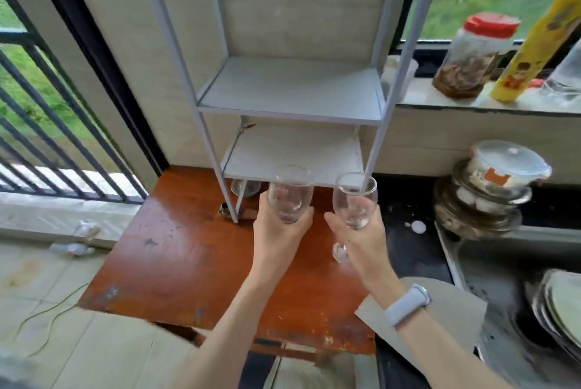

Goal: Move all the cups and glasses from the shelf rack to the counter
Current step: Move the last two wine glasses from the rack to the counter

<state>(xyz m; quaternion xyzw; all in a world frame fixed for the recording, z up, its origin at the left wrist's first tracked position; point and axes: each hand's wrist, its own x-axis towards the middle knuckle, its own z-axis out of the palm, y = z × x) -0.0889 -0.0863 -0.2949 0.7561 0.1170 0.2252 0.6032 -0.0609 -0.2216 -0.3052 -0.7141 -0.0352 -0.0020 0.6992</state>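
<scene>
My left hand (278, 231) grips a clear tumbler glass (290, 192), held upright in front of the lowest shelf of the white shelf rack (292, 87). My right hand (355, 239) holds a clear stemmed wine glass (355, 200) by its bowl, and the glass's foot (340, 252) shows below my palm. Both glasses hang in the air above the reddish-brown wooden table (195, 247). The two rack shelves in view are bare. Under the lowest shelf another small glass (245, 188) stands on the table.
A dark counter (408, 250) lies to the right, with a stack of bowls and a lidded container (490, 190). A sink with plates (556, 310) sits at far right. A red-lidded jar (471, 55) and a yellow bottle (534, 43) stand on the window ledge.
</scene>
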